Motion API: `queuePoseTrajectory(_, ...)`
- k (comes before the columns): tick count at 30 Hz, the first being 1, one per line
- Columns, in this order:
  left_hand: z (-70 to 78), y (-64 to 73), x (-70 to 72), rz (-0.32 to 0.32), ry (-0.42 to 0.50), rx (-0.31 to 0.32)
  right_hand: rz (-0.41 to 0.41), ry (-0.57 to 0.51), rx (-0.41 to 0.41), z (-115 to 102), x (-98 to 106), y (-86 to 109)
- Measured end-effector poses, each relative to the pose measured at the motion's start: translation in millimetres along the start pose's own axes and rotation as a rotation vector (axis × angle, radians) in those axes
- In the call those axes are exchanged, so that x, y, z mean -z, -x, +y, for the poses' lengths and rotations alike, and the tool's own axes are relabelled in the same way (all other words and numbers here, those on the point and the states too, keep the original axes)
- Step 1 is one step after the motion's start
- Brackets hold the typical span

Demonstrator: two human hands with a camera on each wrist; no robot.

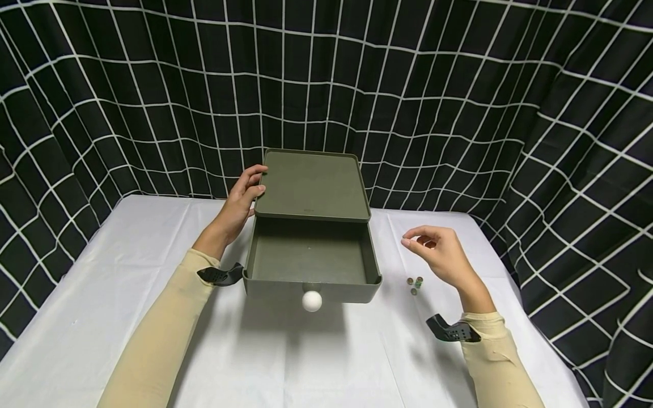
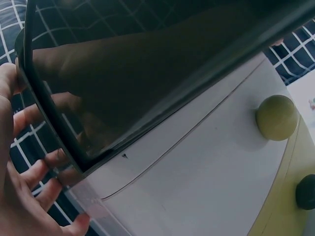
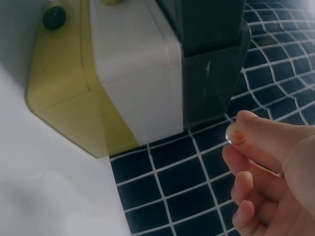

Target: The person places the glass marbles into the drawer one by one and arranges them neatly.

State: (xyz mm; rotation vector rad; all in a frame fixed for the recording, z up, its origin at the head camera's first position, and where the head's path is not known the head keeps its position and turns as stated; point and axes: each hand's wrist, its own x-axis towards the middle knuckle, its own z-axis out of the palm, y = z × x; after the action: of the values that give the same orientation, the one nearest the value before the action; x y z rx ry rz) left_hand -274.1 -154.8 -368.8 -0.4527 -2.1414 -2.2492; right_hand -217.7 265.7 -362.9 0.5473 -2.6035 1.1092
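The right hand (image 1: 442,255) has thumb and index fingertip pinched together on a small, glassy marble (image 3: 235,133) with an orange fleck, held right of the drawer unit. The left hand (image 1: 238,205) rests at the unit's far left, its fingers loosely extended against the edge of the smooth, rimmed olive-green top panel (image 1: 311,184). Just nearer, the matching drawer (image 1: 278,292) stands pulled out, a shallow rectangular tray with a round white knob (image 1: 312,301). Below are a glossy white drawer (image 3: 138,64) and a yellow drawer (image 3: 61,93) with rounded corners. To the right, near the right hand, several small round marbles (image 1: 414,292) cluster on a creased white cloth (image 1: 336,362). Black curtain fabric (image 1: 306,68) with a white grid hangs in folds at the far side, left and right.
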Motion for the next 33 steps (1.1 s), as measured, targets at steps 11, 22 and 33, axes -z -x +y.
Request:
queuePoseTrajectory(11, -1.0, -0.7, 0.6, -0.004, -0.007, 0.002, 0.004, -0.028, 0.065, -25, 7, -5.0)
queuePoseTrajectory(22, -2.3, -0.5, 0.7, 0.001, -0.007, 0.000, 0.005, -0.128, 0.160, -54, 13, -7.2)
queuePoseTrajectory(33, -1.1, -1.0, 0.9, -0.002, 0.006, 0.000, -0.017, -0.151, 0.239, -78, 7, -10.0)
